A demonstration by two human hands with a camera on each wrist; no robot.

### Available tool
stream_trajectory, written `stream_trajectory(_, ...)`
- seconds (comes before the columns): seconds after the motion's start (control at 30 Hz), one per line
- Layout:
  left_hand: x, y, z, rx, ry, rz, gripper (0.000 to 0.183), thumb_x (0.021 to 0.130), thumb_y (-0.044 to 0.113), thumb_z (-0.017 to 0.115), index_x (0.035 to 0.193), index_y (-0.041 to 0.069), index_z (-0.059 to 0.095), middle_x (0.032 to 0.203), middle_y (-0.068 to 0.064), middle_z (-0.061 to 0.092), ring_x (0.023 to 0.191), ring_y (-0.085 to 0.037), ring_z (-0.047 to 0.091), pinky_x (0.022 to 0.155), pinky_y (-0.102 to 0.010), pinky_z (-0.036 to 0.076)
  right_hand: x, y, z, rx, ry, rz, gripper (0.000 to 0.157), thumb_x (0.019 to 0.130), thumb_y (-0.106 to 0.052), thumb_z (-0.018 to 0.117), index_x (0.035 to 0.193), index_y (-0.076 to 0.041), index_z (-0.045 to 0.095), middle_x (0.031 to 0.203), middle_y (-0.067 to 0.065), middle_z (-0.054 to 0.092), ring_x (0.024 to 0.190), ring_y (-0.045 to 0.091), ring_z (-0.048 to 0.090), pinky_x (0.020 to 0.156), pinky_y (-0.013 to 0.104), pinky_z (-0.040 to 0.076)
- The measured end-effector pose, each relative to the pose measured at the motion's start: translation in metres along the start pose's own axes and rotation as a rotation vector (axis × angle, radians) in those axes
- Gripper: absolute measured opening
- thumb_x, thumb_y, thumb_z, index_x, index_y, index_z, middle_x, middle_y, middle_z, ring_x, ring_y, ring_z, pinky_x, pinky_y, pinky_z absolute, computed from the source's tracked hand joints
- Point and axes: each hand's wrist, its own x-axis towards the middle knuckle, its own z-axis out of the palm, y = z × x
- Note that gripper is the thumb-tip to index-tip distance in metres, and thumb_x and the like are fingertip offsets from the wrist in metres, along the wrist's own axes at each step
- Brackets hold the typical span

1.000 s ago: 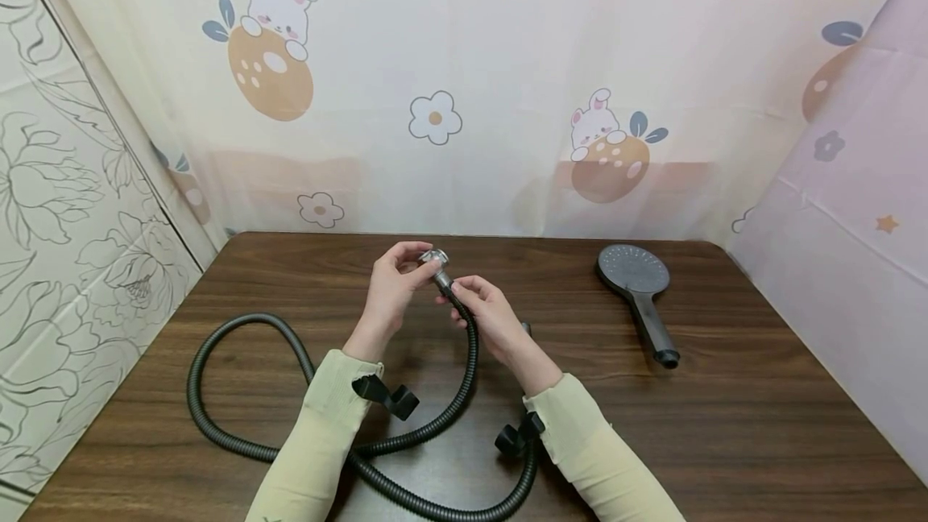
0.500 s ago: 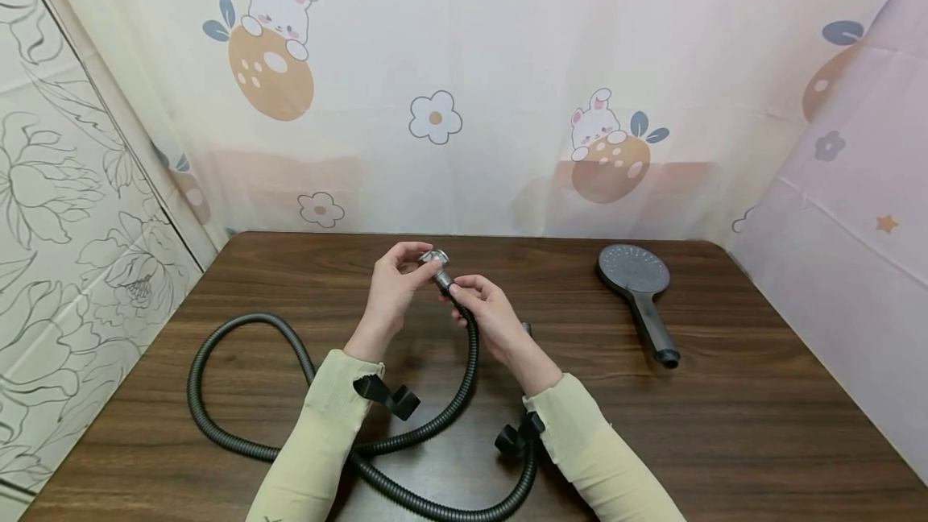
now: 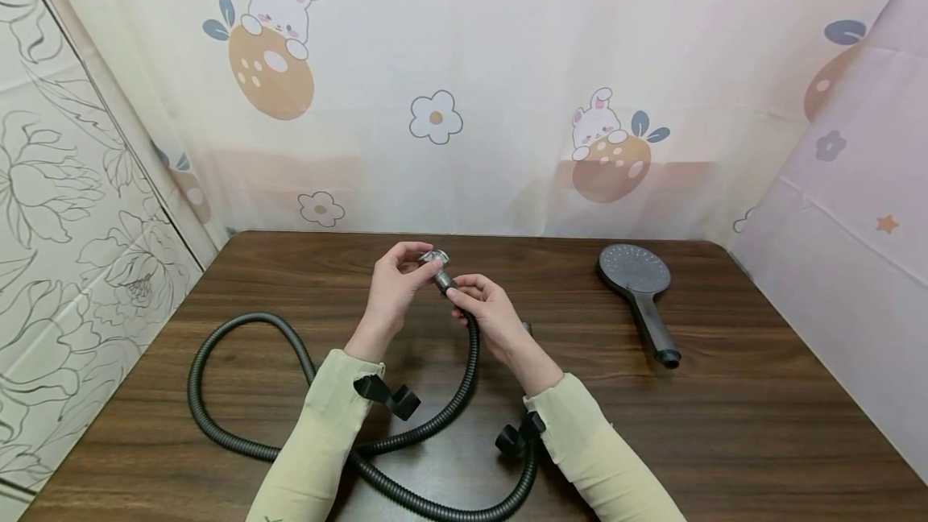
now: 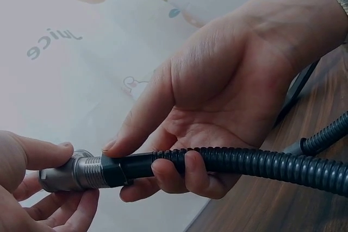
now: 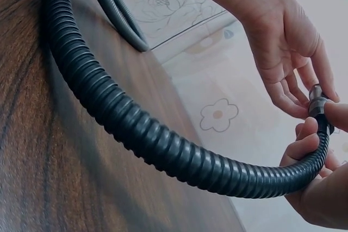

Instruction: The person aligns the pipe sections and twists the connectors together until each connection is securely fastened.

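Note:
My left hand (image 3: 389, 290) pinches a silver metal fitting (image 3: 438, 258) between thumb and fingers, above the table's far half. In the left wrist view, a threaded stretch of the fitting (image 4: 89, 173) shows beside the dark collar (image 4: 116, 173) of a black ribbed shower hose (image 4: 261, 167). My right hand (image 3: 493, 316) grips that hose end, thumb on the collar and fingers curled beneath. From there the hose (image 3: 467, 377) hangs down and loops over the table under both forearms. How deep the collar sits on the thread cannot be told.
A grey hand shower (image 3: 636, 271) lies on the right of the brown wooden table (image 3: 754, 393), its handle toward the front. The hose's other end (image 3: 526, 329) shows behind my right wrist. A printed curtain (image 3: 500, 176) hangs behind the table.
My right thumb and fingers have shifted slightly around the hose end, baring a little more of the dark collar. The left hand and fitting have stayed in place.

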Motion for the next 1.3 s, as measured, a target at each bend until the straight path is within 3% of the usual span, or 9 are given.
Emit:
stream_trajectory(0.17,-0.0005,0.0,0.0002,0.001,0.004,-0.002,0.033,0.081,0.005,0.066,0.112,-0.001,0.057,0.101,-0.01,0.054,0.079,-0.011,0.056,0.084,-0.045,0.05,-0.0001,-0.0014,0.0003,0.008,-0.005,0.006,0.023,0.09,-0.01,0.055,0.11,0.0,0.049,0.08,-0.005,0.063,0.063,0.008,0.052,0.059,0.022,0.042)
stream_trajectory(0.43,-0.0021,0.0021,0.0005,-0.02,0.012,-0.004,0.029,0.081,0.004,0.066,0.108,0.001,0.058,0.099,-0.009,0.053,0.078,-0.011,0.056,0.068,-0.021,0.054,-0.0007,-0.0036,0.0005,0.028,0.017,0.035,0.025,0.094,-0.014,0.049,0.112,0.002,0.05,0.083,-0.001,0.058,0.061,0.007,0.053,0.058,0.021,0.044)
stream_trajectory(0.73,-0.0014,0.0004,0.0011,-0.01,0.014,-0.012,0.031,0.081,0.004,0.066,0.11,-0.001,0.058,0.099,-0.01,0.054,0.078,-0.011,0.056,0.068,-0.02,0.053,-0.0006,-0.002,-0.0006,0.017,0.015,0.015,0.023,0.093,-0.012,0.052,0.111,0.0,0.05,0.078,-0.003,0.058,0.061,0.007,0.053,0.056,0.019,0.044)
stream_trajectory(1.0,0.0001,-0.0015,0.0014,-0.026,0.013,-0.008,0.031,0.081,0.004,0.066,0.11,-0.002,0.056,0.099,-0.01,0.053,0.077,-0.01,0.057,0.069,-0.021,0.054,0.0007,-0.0012,-0.0004,0.012,0.049,0.004,0.023,0.09,-0.011,0.055,0.111,0.0,0.052,0.079,-0.002,0.058,0.061,0.007,0.053,0.057,0.02,0.044)
stream_trajectory(1.23,0.0008,-0.002,0.0021,-0.028,0.021,-0.017,0.029,0.081,0.003,0.066,0.108,-0.001,0.057,0.097,-0.01,0.055,0.077,-0.01,0.057,0.083,-0.044,0.051,0.0016,-0.0007,0.0001,0.039,0.06,0.015,0.02,0.089,-0.008,0.057,0.107,-0.002,0.053,0.082,0.0,0.059,0.062,0.007,0.054,0.057,0.02,0.044)
stream_trajectory(1.3,0.0005,-0.0022,0.0021,-0.031,0.022,-0.016,0.028,0.081,0.003,0.066,0.108,-0.001,0.057,0.097,-0.01,0.055,0.076,-0.01,0.057,0.084,-0.045,0.051,0.002,-0.0004,-0.0003,0.043,0.048,0.027,0.022,0.089,-0.009,0.057,0.108,0.0,0.053,0.082,-0.001,0.061,0.062,0.007,0.055,0.058,0.02,0.045)
